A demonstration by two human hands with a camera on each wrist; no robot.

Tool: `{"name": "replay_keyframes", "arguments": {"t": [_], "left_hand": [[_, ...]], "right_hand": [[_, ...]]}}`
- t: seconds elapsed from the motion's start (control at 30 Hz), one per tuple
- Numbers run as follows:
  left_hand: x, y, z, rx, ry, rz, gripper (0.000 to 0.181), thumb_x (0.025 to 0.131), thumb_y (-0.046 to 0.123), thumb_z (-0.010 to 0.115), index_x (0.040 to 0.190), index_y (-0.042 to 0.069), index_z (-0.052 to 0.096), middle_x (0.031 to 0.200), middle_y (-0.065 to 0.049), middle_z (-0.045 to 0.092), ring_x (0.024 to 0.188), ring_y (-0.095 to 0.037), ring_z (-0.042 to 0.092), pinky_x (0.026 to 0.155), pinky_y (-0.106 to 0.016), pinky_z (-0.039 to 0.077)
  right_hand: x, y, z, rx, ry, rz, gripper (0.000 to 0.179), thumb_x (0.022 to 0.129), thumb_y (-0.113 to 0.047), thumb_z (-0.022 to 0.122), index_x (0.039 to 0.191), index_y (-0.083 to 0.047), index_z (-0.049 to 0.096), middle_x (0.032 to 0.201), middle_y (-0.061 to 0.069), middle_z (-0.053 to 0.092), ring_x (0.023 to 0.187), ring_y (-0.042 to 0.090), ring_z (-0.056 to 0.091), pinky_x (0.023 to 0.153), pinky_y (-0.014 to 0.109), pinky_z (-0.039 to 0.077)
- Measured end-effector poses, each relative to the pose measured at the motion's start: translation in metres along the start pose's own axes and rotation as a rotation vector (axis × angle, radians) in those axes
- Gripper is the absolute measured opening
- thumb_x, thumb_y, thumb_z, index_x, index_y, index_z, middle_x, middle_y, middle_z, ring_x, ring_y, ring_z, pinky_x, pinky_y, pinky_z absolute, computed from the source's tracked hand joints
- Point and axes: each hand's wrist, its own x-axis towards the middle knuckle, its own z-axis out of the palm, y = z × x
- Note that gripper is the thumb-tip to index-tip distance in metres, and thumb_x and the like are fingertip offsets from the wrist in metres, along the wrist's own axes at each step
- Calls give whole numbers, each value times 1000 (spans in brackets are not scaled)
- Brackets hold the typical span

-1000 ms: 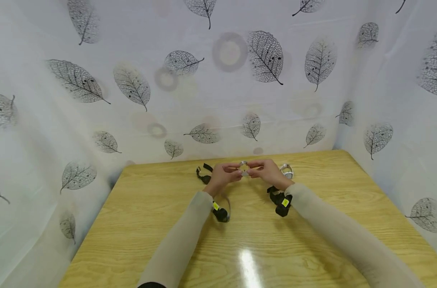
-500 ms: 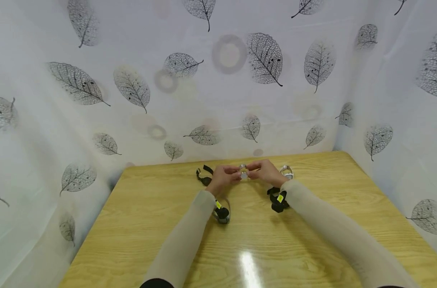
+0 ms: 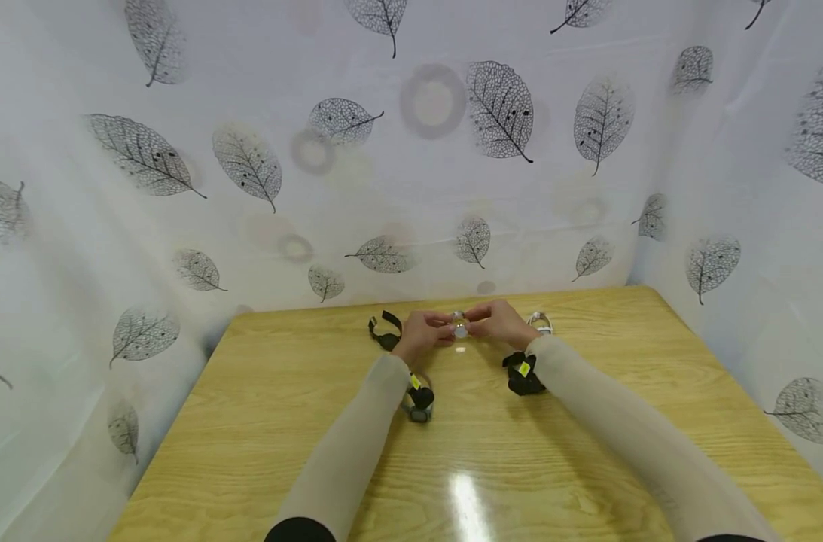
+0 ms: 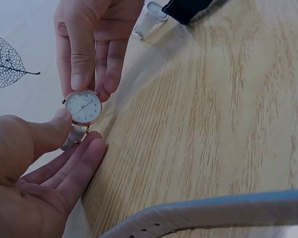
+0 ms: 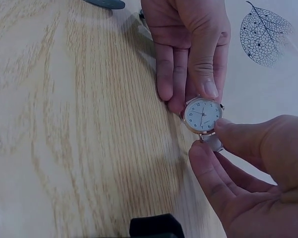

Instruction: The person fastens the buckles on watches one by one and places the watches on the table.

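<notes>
A small wristwatch (image 3: pixel 459 329) with a white numbered dial and a light strap is held between both hands near the back of the table. In the left wrist view, my left hand (image 4: pixel 37 158) pinches one side of the watch (image 4: pixel 83 107), its thumb at the case and its fingers by the strap below. From the opposite side, my right hand (image 5: pixel 260 166) pinches the same watch (image 5: pixel 202 115) in the right wrist view, the thumb against the case edge. The dial faces up toward the cameras. Much of the strap is hidden beneath the fingers.
A black-strapped watch (image 3: pixel 387 340) lies left of the hands, and a white watch (image 3: pixel 541 324) stands to the right. A grey watch (image 3: pixel 419 414) sits under the left wrist. A leaf-print curtain (image 3: pixel 411 188) borders the wooden table (image 3: pixel 262 421).
Both hands keep hold of the watch, which sits slightly lower in the head view. The wrists have drawn a little closer together.
</notes>
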Motion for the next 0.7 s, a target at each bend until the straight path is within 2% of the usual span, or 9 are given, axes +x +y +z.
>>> {"name": "replay_keyframes", "arguments": {"t": [0.2,0.37,0.7], "left_hand": [[1,2,0,46,4,-8,21,92,-3,74,113,-7,74,95,-24,75,72,-24,75,66,-34,64],[3,0,-1,110,10,-9,19,93,1,75,111,-3,76,89,-19,76,63,-18,71,60,-31,63],[6,-1,-1,171,19,-14,17,92,4,78,108,-1,77,83,-11,74,59,-18,69,57,-29,61]], "right_hand": [[1,0,0,-18,-6,11,35,98,-5,69,129,10,65,124,26,68,99,28,72,82,34,61],[5,3,0,-6,-14,30,35,98,-5,69,130,10,65,122,25,69,98,28,73,82,33,61],[8,3,0,-53,-21,63,37,99,-8,69,132,8,64,123,24,69,97,29,73,79,34,61]]}}
